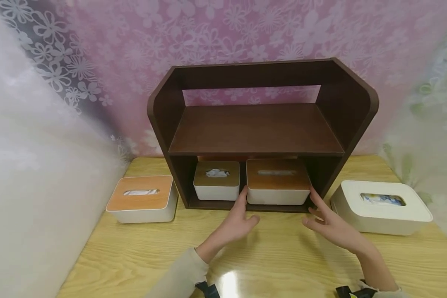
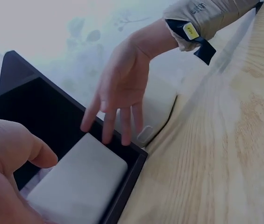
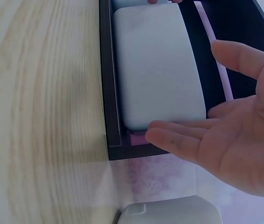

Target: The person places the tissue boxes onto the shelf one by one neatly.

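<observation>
White tissue box [image 1: 277, 186] with brown lid [image 1: 277, 180], long slot [image 1: 277, 172] on top, upright, right side of dark shelf's [image 1: 257, 128] lower level

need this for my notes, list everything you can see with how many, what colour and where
Shelf unit: one, dark brown, on the table
Small box: one, white with brown top, lower compartment, left
Wide box: one, white with brown top, lower compartment, right, between the hands
Orange-topped box: one, white body, on the table left of the shelf unit
All-white box: one, white, on the table to its right
Table: one, pale yellow wood grain, underneath
Floral backdrop: piece count unclear, pink-purple behind, whitish at the sides
Sleeves: two, pale beige, on the arms
Wrist straps: two, black, at the wrists
Hands: two, bare, left hand and right hand at the wide box's sides
</observation>
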Demonstrator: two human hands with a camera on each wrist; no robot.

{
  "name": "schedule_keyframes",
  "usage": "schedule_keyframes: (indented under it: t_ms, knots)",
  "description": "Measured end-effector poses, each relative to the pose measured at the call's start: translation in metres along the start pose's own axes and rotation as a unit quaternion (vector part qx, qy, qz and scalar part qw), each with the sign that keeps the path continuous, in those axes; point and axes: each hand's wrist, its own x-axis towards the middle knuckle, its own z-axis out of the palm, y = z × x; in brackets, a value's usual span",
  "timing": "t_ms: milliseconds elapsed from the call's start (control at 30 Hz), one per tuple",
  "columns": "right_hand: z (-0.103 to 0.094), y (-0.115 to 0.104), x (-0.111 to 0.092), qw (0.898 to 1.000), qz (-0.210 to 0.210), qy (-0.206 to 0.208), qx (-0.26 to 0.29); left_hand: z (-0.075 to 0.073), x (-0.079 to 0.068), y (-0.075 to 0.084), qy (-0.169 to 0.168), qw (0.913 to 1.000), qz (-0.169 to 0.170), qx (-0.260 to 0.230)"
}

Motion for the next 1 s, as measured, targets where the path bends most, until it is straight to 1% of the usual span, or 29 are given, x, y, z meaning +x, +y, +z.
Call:
schedule_keyframes:
  t_ms: [133, 267, 333, 433, 467, 500, 600, 667, 700, 767, 867, 967, 1000]
  knots:
    - [0.001, -0.003, -0.006, 1.0, -0.003, 0.002, -0.02, -0.005, -0.007, 0.003, -0.02, 0.9998, 0.005, 0.005]
    - [0.001, -0.007, -0.009, 1.0, -0.009, -0.007, -0.028, -0.01, -0.011, 0.003, -0.02, 0.9996, 0.005, 0.02]
    - [0.002, -0.008, -0.01, 1.0, -0.013, -0.022, -0.015, -0.012, -0.013, 0.002, -0.018, 0.9994, 0.004, 0.029]
    - [0.004, -0.009, -0.012, 0.998, -0.016, -0.064, 0.018, -0.016, -0.018, 0.001, -0.018, 0.9993, 0.0, 0.033]
    - [0.006, -0.01, -0.013, 0.997, -0.013, -0.079, 0.021, -0.017, -0.02, 0.001, -0.017, 0.9992, -0.001, 0.035]
    - [0.007, -0.011, -0.013, 0.995, -0.018, -0.095, 0.021, -0.018, -0.023, 0.001, -0.017, 0.9991, -0.002, 0.038]
    - [0.016, -0.016, -0.013, 0.988, -0.028, -0.149, -0.005, -0.024, -0.032, 0.003, -0.021, 0.9986, -0.002, 0.049]
    - [0.023, -0.017, -0.009, 0.982, -0.052, -0.18, -0.026, -0.03, -0.04, 0.003, -0.026, 0.9978, 0.0, 0.062]
    - [0.027, -0.018, -0.007, 0.978, -0.068, -0.195, -0.029, -0.034, -0.044, 0.002, -0.027, 0.9972, 0.002, 0.069]
    - [0.035, -0.019, 0.0, 0.971, -0.081, -0.225, -0.024, -0.041, -0.052, 0.002, -0.026, 0.9964, 0.003, 0.081]
    - [0.047, -0.021, 0.012, 0.963, -0.097, -0.252, -0.014, -0.053, -0.066, 0.0, -0.019, 0.9957, 0.0, 0.091]
    - [0.06, -0.025, 0.022, 0.96, -0.102, -0.261, -0.004, -0.064, -0.081, -0.003, -0.01, 0.996, -0.004, 0.089]
    - [0.064, -0.026, 0.025, 0.959, -0.1, -0.264, 0.007, -0.068, -0.086, -0.004, -0.006, 0.9962, -0.002, 0.086]
